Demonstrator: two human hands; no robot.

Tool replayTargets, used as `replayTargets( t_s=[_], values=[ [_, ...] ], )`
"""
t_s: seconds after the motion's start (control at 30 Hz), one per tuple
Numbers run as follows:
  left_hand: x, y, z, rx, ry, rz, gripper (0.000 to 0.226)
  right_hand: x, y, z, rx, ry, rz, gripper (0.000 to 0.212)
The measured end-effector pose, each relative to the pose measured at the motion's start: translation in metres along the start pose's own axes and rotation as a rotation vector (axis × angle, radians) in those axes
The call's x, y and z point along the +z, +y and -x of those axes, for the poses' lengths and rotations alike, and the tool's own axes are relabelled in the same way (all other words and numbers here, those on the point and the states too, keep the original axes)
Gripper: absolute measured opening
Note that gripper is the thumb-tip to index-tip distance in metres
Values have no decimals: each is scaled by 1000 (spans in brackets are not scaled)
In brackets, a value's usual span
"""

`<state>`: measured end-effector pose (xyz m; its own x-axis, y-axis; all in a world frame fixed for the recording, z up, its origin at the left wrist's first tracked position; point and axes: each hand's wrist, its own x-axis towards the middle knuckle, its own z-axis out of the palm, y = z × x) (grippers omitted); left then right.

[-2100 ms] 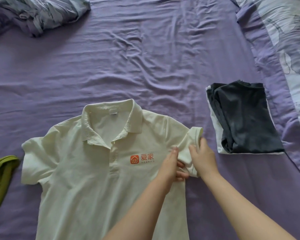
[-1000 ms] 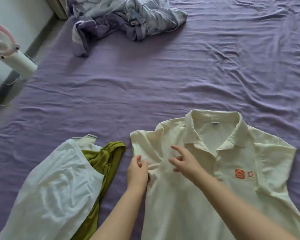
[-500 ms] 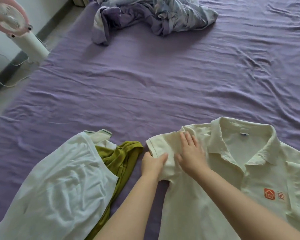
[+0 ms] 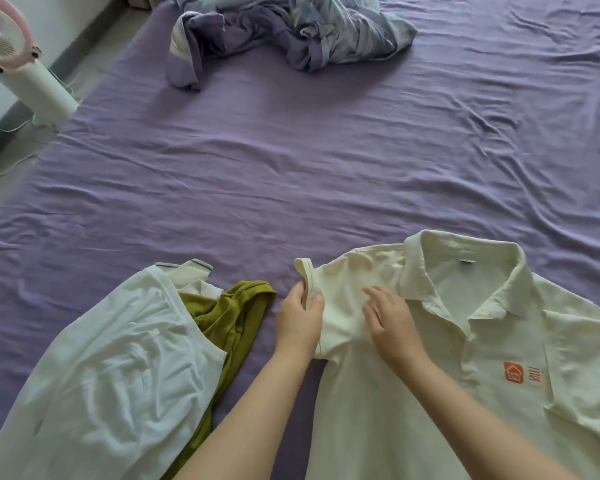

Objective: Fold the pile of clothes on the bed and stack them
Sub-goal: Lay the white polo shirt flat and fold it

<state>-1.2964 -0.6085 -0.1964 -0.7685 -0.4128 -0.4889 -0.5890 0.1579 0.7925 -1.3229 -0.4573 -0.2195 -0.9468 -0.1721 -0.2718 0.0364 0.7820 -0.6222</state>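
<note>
A cream polo shirt point(image 4: 430, 393) with an orange logo lies face up on the purple bed sheet point(image 4: 291, 168), collar away from me. My left hand point(image 4: 300, 320) pinches the hem of its left sleeve and lifts it off the sheet. My right hand point(image 4: 390, 318) lies flat with straight fingers on the shoulder beside the collar. The shirt's right sleeve is folded in over the chest. To the left lie a white garment point(image 4: 94, 375) and under it an olive green one point(image 4: 232, 317), both unfolded.
A crumpled lilac and grey-blue blanket point(image 4: 288, 29) lies at the far side of the bed. A white and pink fan point(image 4: 18, 64) with its cable stands on the floor beyond the bed's left edge.
My view swung left from the shirt's right sleeve to its left one. Both hands moved across; the left hand has taken the sleeve hem and raised it while the right presses the shoulder.
</note>
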Motion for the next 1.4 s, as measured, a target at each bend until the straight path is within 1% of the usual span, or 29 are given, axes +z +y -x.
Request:
replayTargets(
  t_s=[0.07, 0.1, 0.17, 0.2, 0.27, 0.3, 0.33, 0.37, 0.4, 0.43, 0.47, 0.53, 0.6, 0.67, 0.7, 0.73, 0.8, 0.93, 1.0, 1.1, 1.2, 1.23, 1.33, 1.4],
  values=[
    [13, 9, 3, 40, -30, -106, 25, -6, 16, 33, 27, 73, -10, 35],
    [20, 13, 5, 64, -74, -122, 33, -7, 25, 49, 33, 95, -2, 34],
    [36, 19, 13, 90, -209, -120, 46, -7, 40, 81, 32, 115, 22, 34],
    [44, 20, 18, 101, -283, -163, 50, -7, 47, 95, 34, 118, 40, 35],
    [57, 16, 28, 173, -379, -341, 45, -7, 59, 120, 22, 142, 117, 41],
    [60, 11, 32, 218, -382, -420, 41, -6, 64, 132, -7, 174, 180, 41],
    [62, 5, 36, 259, -355, -486, 39, -6, 67, 142, -46, 225, 250, 35],
    [63, -1, 40, 294, -305, -554, 40, -5, 69, 152, -79, 267, 305, 29],
    [63, -9, 43, 321, -246, -637, 41, -5, 70, 161, -81, 278, 350, 32],
    [62, -15, 46, 342, -204, -732, 40, -3, 71, 169, -72, 248, 375, 41],
    [61, -22, 49, 355, -200, -823, 39, -1, 72, 175, -41, 196, 397, 47],
    [58, -34, 52, 394, -265, -953, 38, 2, 73, 183, -3, 41, 440, 53],
    [53, -44, 55, 462, -311, -998, 43, 3, 74, 179, 49, -121, 567, 57],
    [45, -52, 65, 476, -283, -951, 49, 6, 83, 174, 106, -277, 582, 61],
    [40, -57, 73, 446, -244, -913, 53, 5, 86, 173, 132, -330, 578, 65],
    [35, -63, 83, 396, -203, -873, 58, 4, 88, 174, 123, -338, 577, 67],
    [23, -78, 106, 271, -157, -786, 67, 2, 89, 178, 74, -312, 558, 68],
    [-3, -110, 156, 72, -134, -724, 75, -1, 92, 200, 16, -299, 506, 59],
    [-13, -126, 182, -30, -138, -689, 70, 3, 92, 223, -14, -314, 466, 53],
    [-25, -152, 219, -185, -170, -564, 47, 16, 95, 266, -64, -355, 418, 49],
    [-37, -173, 254, -299, -179, -597, 19, 28, 98, 309, -101, -413, 404, 48],
    [-42, -180, 264, -317, -181, -626, 14, 31, 98, 323, -108, -437, 400, 47],
    [-56, -198, 293, -346, -157, -646, 32, 35, 101, 356, -151, -509, 416, 47],
    [-64, -201, 308, -340, -123, -555, 31, 34, 98, 369, -170, -548, 401, 45]
  ],
)
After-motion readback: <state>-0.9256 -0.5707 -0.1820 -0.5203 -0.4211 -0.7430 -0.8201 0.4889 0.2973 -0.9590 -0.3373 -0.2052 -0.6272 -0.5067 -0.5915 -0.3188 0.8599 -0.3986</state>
